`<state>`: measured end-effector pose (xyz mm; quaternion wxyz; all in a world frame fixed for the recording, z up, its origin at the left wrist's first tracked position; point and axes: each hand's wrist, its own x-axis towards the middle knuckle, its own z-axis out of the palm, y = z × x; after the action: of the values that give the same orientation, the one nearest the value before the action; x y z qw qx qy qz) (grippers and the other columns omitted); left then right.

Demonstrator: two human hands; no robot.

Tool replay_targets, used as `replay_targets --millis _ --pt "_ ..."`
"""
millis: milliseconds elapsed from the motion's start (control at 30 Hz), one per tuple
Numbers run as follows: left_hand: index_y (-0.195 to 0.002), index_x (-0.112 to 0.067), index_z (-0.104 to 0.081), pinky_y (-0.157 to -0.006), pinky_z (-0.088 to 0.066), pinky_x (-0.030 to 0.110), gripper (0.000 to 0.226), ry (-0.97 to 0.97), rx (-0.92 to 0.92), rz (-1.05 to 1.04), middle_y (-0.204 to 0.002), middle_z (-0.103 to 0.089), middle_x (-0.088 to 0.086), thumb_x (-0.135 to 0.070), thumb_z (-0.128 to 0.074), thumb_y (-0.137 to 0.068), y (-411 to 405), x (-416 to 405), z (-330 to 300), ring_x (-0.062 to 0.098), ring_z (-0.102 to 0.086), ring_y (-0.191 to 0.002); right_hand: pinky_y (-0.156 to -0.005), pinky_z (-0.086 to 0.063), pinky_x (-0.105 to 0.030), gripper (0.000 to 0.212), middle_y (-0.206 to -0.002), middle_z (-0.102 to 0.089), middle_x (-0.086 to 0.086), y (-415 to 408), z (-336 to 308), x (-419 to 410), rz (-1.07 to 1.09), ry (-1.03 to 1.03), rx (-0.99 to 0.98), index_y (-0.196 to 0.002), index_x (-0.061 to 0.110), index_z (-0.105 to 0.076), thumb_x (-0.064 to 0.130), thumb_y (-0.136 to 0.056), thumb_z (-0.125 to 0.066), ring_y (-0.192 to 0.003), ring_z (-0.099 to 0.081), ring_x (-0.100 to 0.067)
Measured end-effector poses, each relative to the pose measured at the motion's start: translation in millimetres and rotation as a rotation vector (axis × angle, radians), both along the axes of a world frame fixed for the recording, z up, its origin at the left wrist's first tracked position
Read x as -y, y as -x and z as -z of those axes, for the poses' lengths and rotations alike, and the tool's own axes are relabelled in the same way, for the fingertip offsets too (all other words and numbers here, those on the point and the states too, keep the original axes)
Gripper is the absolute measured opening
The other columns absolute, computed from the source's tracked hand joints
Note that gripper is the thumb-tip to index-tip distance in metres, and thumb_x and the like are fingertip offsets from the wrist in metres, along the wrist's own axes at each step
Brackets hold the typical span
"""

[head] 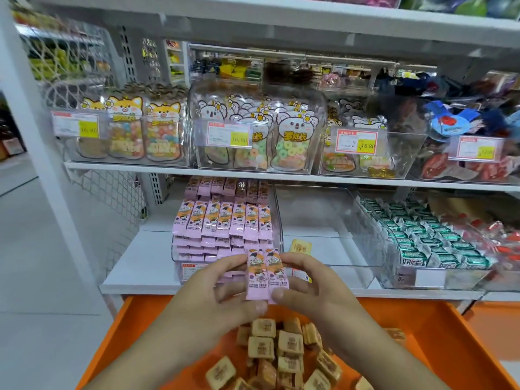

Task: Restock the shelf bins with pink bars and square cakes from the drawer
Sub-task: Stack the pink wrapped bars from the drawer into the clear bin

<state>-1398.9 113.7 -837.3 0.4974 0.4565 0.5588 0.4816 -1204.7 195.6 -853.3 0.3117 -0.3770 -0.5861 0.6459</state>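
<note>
I am pinching two pink bars [266,274] upright between my left hand [213,291] and right hand [306,285], just before the bar-filled bin [277,220], above the square cakes [284,350] in the orange drawer [450,339].

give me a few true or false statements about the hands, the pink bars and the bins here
1. Both hands hold pink bars between them. True: left hand and right hand pinch two.
2. The bin of pink bars is empty. False: it holds rows of bars.
3. The clear bin beside it holds one yellow packet. True.
4. The square cakes lie in a blue drawer. False: the drawer is orange.
</note>
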Motion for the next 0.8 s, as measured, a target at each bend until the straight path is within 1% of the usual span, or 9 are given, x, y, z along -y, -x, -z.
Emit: replay_targets --millis 67,167,267,333,433,567,633,700,800 --pt "-0.129 -0.030 -0.060 -0.073 -0.054 0.011 0.065 -0.063 -0.090 -0.045 -0.100 -0.074 -0.027 0.005 -0.084 -0.079 3 1 -3 -0.005 -0.072 -0.092 -0.107 -0.053 -0.048 0.057 -0.121 -0.076 -0.004 0 -2 1 0.004 -0.042 0.007 -0.134 0.024 -0.059 0.003 -0.087 -0.081 -0.111 -0.074 -0.025" --pt "-0.122 -0.044 -0.068 -0.086 -0.057 0.021 0.055 -0.139 -0.259 -0.061 -0.111 -0.074 -0.021 -0.012 -0.086 -0.082 6 3 -2 0.001 -0.071 -0.101 -0.101 -0.058 -0.048 0.053 -0.130 -0.068 0.001 5 -2 2 0.095 -0.152 0.028 -0.126 0.035 -0.067 0.006 -0.086 -0.084 -0.108 -0.075 -0.025" --pt "-0.122 -0.052 -0.068 -0.093 -0.056 0.031 0.052 -0.171 -0.382 -0.061 -0.114 -0.074 -0.019 -0.028 -0.088 -0.081 13 2 2 0.005 -0.069 -0.104 -0.098 -0.058 -0.053 0.039 -0.119 -0.076 0.000 9 2 1 0.101 -0.203 0.072 -0.116 0.039 -0.073 0.014 -0.088 -0.083 -0.104 -0.075 -0.027" --pt "-0.125 -0.054 -0.067 -0.095 -0.056 0.029 0.054 -0.175 -0.405 -0.024 -0.119 -0.071 -0.024 -0.033 -0.088 -0.080 16 2 0 0.002 -0.067 -0.110 -0.100 -0.057 -0.052 0.042 -0.112 -0.079 -0.002 8 3 0 0.066 -0.185 0.096 -0.121 0.034 -0.071 0.011 -0.088 -0.082 -0.105 -0.076 -0.024" --pt "-0.126 -0.055 -0.067 -0.101 -0.054 0.027 0.053 -0.199 -0.410 0.011 -0.124 -0.068 -0.031 -0.022 -0.082 -0.088 23 0 1 -0.006 -0.065 -0.116 -0.098 -0.059 -0.039 0.055 -0.110 -0.080 -0.001 7 -1 0 -0.025 -0.148 0.115 -0.131 0.026 -0.062 -0.003 -0.087 -0.078 -0.107 -0.076 -0.019" --pt "-0.126 -0.062 -0.061 -0.107 -0.050 0.029 0.058 -0.233 -0.503 0.002 -0.123 -0.068 -0.033 -0.023 -0.081 -0.089 28 -4 1 -0.006 -0.065 -0.116 -0.100 -0.059 -0.042 0.057 -0.110 -0.080 -0.001 9 -1 -4 -0.029 -0.201 0.162 -0.129 0.029 -0.061 -0.009 -0.089 -0.074 -0.107 -0.076 -0.018" --pt "-0.128 -0.064 -0.058 -0.108 -0.047 0.027 0.055 -0.292 -0.606 -0.003 -0.127 -0.063 -0.039 -0.032 -0.079 -0.089 31 -9 1 -0.010 -0.060 -0.119 -0.102 -0.058 -0.041 0.056 -0.113 -0.079 0.003 11 2 -8 0.017 -0.275 0.179 -0.127 0.034 -0.064 -0.005 -0.089 -0.077 -0.109 -0.075 -0.015" --pt "-0.130 -0.070 -0.050 -0.109 -0.042 0.020 0.053 -0.318 -0.748 -0.007 -0.132 -0.052 -0.049 -0.045 -0.075 -0.089 34 -17 -4 -0.019 -0.049 -0.126 -0.105 -0.055 -0.038 0.057 -0.122 -0.075 0.011 15 5 -16 0.066 -0.398 0.222 -0.125 0.046 -0.065 0.009 -0.087 -0.084 -0.117 -0.069 -0.008" --pt "-0.138 -0.069 -0.043 -0.113 -0.037 0.021 0.055 -0.359 -0.859 -0.041 -0.141 -0.045 -0.048 -0.054 -0.068 -0.091 42 -38 -8 -0.019 -0.039 -0.135 -0.110 -0.048 -0.035 0.056 -0.131 -0.066 0.026 22 4 -41 0.099 -0.596 0.330 -0.127 0.056 -0.060 0.032 -0.084 -0.085 -0.128 -0.058 0.002"
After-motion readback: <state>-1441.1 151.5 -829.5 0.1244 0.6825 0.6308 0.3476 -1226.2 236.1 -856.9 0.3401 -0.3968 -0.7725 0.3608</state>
